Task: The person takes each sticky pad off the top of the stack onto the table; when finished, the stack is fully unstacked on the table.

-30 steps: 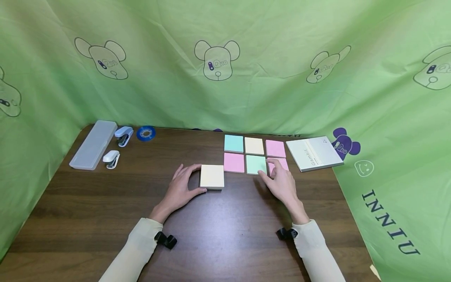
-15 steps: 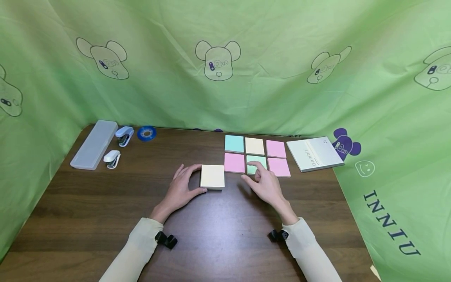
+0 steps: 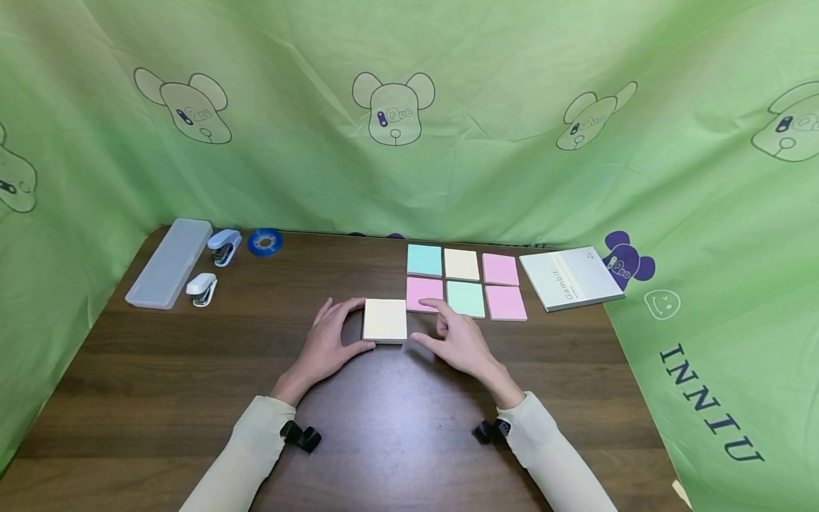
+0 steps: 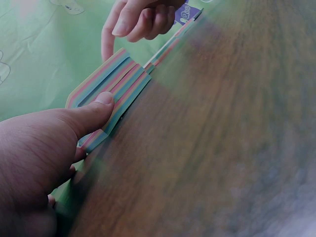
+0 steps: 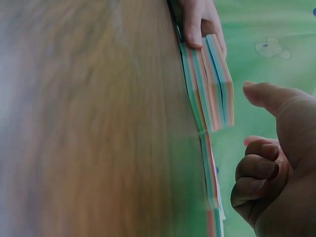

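A thick stack of sticky note pads (image 3: 385, 320) with a cream top sits mid-table; its edges show pastel stripes in both wrist views. My left hand (image 3: 328, 338) grips the stack from the left, thumb on the near side and fingers at the far side. My right hand (image 3: 462, 345) hovers just right of the stack, holding nothing, with thumb and index finger extended and the others curled. Behind it lie two rows of thinner sticky note pads: teal (image 3: 424, 260), cream (image 3: 461, 264) and pink (image 3: 500, 269) at the back; pink (image 3: 422, 290), mint (image 3: 466, 299) and pink (image 3: 505, 303) in front.
A white notebook (image 3: 571, 279) lies at the back right. At the back left are a translucent pencil case (image 3: 170, 263), a blue stapler (image 3: 225, 246), a white stapler (image 3: 202, 289) and a blue tape roll (image 3: 265, 242). Green curtain (image 3: 307, 171) surrounds the table.
My right hand has moved left from the front right pink pad, past the mint one, to beside the stack. My left hand and the stack stay in place.
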A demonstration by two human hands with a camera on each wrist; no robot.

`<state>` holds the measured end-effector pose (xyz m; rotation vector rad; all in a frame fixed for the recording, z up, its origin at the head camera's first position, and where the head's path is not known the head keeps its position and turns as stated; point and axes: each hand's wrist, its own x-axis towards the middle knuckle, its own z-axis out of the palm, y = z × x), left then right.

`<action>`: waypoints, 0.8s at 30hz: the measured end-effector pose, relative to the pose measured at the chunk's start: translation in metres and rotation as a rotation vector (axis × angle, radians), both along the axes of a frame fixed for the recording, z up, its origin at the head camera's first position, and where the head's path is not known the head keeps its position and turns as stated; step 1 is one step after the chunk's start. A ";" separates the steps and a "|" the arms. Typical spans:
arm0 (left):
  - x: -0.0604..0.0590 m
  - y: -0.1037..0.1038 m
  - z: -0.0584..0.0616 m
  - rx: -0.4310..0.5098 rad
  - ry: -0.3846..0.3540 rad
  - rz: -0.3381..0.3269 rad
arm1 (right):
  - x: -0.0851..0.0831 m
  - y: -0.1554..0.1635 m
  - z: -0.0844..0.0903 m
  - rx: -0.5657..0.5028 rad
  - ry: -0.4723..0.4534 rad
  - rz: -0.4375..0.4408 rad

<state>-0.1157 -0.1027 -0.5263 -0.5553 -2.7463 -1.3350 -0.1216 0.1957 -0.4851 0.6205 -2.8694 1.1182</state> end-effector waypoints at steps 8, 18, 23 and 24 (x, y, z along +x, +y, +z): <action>0.000 -0.001 0.000 0.000 0.004 -0.005 | -0.004 -0.014 -0.003 0.012 -0.078 0.033; 0.000 -0.001 0.000 0.004 0.011 -0.007 | -0.013 -0.020 -0.020 -0.034 -0.036 0.110; -0.001 -0.001 -0.001 -0.001 0.015 -0.006 | -0.020 -0.017 -0.036 -0.019 -0.049 0.115; -0.001 -0.001 -0.001 -0.002 0.013 -0.005 | -0.022 -0.017 -0.038 -0.014 -0.052 0.114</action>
